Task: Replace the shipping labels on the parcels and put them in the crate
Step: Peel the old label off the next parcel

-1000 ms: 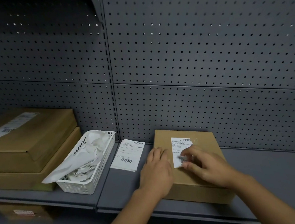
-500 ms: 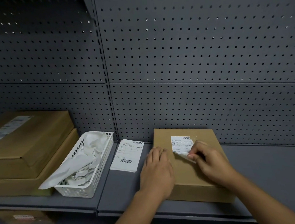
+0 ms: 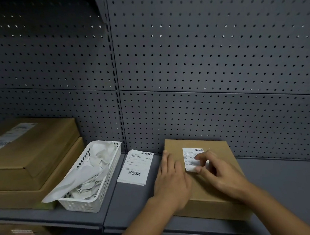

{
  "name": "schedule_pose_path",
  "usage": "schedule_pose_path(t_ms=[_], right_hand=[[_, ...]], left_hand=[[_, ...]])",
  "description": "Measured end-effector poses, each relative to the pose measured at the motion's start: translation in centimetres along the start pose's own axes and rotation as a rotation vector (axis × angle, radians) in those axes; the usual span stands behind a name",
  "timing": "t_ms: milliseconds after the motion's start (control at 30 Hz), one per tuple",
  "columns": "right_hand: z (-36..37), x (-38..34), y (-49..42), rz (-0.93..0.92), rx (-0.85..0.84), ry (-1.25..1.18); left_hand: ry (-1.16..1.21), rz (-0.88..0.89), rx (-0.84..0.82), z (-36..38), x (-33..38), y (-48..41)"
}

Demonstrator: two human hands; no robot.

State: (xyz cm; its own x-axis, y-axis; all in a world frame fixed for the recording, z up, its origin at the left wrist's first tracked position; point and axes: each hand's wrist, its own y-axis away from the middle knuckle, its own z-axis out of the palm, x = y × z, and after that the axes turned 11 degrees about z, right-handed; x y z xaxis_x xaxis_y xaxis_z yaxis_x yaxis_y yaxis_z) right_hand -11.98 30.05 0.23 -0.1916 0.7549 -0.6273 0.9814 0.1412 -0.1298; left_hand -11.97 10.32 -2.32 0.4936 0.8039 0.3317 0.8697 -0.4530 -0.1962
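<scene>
Parcel (image 3: 173, 146) under both hands: left hand (image 3: 172, 182) flat, right hand (image 3: 223, 175) pinching label (image 3: 189, 155)

Parcel (image 3: 212, 192): brown cardboard, matt, smooth faces. Label (image 3: 189, 156) on it: thin white paper, black print. Loose sheets (image 3: 136, 167): same white printed paper, flat. Basket (image 3: 87, 204): white plastic, lattice walls. Scraps (image 3: 98, 157) inside: crumpled white paper. Shelf (image 3: 285, 185) and back panel (image 3: 210, 57): grey painted metal, matt; panel perforated. Left boxes (image 3: 41, 144): matt brown cardboard.
</scene>
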Motion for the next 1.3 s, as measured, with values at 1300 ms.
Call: schedule_pose_path(t_ms=[1300], right_hand=[[-1.0,1.3,0.3,-0.109,0.498,-0.273]], left_hand=[[-0.041,-0.031,-0.120,-0.3,0.3,-0.4]])
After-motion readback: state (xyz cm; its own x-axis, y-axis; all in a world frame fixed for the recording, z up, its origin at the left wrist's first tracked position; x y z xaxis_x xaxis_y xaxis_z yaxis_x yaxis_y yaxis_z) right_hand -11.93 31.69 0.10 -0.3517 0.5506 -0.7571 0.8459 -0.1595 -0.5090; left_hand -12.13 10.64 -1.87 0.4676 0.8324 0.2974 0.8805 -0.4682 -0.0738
